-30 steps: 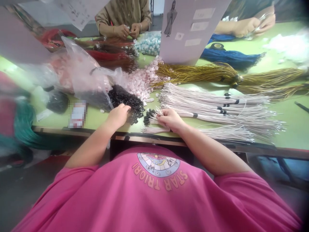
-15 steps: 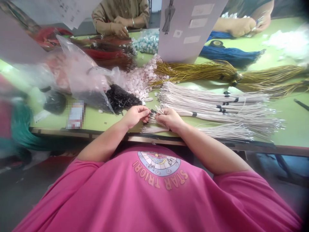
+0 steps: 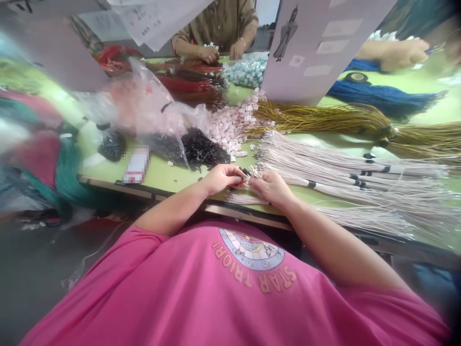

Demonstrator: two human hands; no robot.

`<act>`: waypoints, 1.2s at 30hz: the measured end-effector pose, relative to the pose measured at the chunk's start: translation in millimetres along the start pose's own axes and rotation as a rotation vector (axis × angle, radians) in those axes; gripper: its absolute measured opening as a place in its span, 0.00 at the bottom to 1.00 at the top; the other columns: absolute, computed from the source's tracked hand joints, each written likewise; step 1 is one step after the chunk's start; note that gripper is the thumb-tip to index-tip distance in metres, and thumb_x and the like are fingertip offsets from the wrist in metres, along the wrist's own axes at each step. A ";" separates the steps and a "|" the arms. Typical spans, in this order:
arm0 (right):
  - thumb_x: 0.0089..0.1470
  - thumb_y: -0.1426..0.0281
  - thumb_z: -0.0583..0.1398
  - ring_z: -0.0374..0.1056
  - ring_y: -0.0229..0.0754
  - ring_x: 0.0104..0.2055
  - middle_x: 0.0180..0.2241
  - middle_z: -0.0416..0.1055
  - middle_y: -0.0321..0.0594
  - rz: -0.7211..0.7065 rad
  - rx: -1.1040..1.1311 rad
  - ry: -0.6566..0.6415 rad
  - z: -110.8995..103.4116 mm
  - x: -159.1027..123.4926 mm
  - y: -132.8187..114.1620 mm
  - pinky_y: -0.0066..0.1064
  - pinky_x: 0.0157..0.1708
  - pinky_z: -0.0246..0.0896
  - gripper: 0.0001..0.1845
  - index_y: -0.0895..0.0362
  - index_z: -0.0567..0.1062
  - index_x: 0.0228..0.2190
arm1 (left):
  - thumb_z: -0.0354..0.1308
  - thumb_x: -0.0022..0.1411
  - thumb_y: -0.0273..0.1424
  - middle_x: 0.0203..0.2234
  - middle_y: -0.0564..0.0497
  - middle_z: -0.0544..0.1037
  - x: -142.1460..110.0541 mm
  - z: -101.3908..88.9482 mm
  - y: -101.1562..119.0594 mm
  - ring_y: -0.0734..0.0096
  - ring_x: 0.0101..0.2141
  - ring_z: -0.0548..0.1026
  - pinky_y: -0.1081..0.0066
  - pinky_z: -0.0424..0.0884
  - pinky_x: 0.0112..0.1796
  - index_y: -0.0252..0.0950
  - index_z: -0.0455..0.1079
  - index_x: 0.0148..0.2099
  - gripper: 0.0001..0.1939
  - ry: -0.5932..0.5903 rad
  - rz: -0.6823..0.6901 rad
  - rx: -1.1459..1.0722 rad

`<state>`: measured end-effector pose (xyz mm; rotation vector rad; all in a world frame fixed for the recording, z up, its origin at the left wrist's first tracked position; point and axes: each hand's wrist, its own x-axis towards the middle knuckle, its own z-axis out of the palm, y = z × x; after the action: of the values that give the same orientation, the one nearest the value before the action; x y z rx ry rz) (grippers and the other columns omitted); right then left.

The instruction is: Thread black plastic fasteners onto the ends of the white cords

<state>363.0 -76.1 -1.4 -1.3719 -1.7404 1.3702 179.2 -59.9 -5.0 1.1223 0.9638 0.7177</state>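
My right hand (image 3: pixel 272 188) is closed around the end of a bunch of white wires (image 3: pixel 256 171), whose tips fan out toward the left. Facing it, my left hand (image 3: pixel 222 179) pinches at those tips, its thumb and forefinger together on a small black connector (image 3: pixel 245 171). Several such black pieces show between the hands; which of them sit on wires is too small to tell. Behind the left hand lies a heap of black connectors (image 3: pixel 205 148). More white wires (image 3: pixel 324 168), in bundles bound with black tape, stretch out to the right of my right hand.
Pale pink connectors (image 3: pixel 232 124) are heaped beside a clear plastic bag (image 3: pixel 153 103). Olive-yellow wires (image 3: pixel 324 117) and blue wires (image 3: pixel 385 98) lie farther back. A purple partition (image 3: pixel 306 53) stands on the green table; co-workers' hands (image 3: pixel 209 54) work beyond it.
The camera view has swung left, so everything appears shifted right. My hands stay close together at the wire tips. The far co-worker's hands have moved apart.
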 end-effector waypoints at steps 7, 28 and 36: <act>0.46 0.63 0.54 0.46 0.30 0.18 0.14 0.50 0.30 -0.014 -0.052 0.036 -1.0 -0.1 0.8 0.25 0.18 0.42 0.16 0.58 0.58 0.15 | 0.64 0.46 0.29 0.26 0.49 0.77 -1.2 -1.0 -0.2 0.73 0.28 0.74 0.71 0.68 0.30 0.29 0.70 0.33 0.11 -0.010 0.023 0.032; 0.46 0.58 0.56 0.48 0.30 0.20 0.16 0.54 0.32 -0.012 -0.049 0.040 -0.6 0.6 0.3 0.25 0.20 0.44 0.18 0.60 0.68 0.18 | 0.65 0.47 0.27 0.24 0.50 0.76 3.7 1.3 1.4 0.76 0.26 0.73 0.72 0.68 0.30 0.30 0.70 0.33 0.10 0.000 0.021 0.012; 0.47 0.61 0.55 0.48 0.30 0.20 0.16 0.54 0.31 0.020 -0.090 0.022 -2.5 0.4 -0.3 0.25 0.20 0.44 0.16 0.60 0.66 0.17 | 0.63 0.48 0.29 0.26 0.49 0.77 2.3 0.2 0.9 0.74 0.28 0.74 0.71 0.69 0.32 0.30 0.68 0.33 0.10 -0.014 0.014 0.001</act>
<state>364.9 -74.8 -0.3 -1.4514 -1.7980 1.2961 180.3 -57.7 -4.8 1.1349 0.9451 0.7200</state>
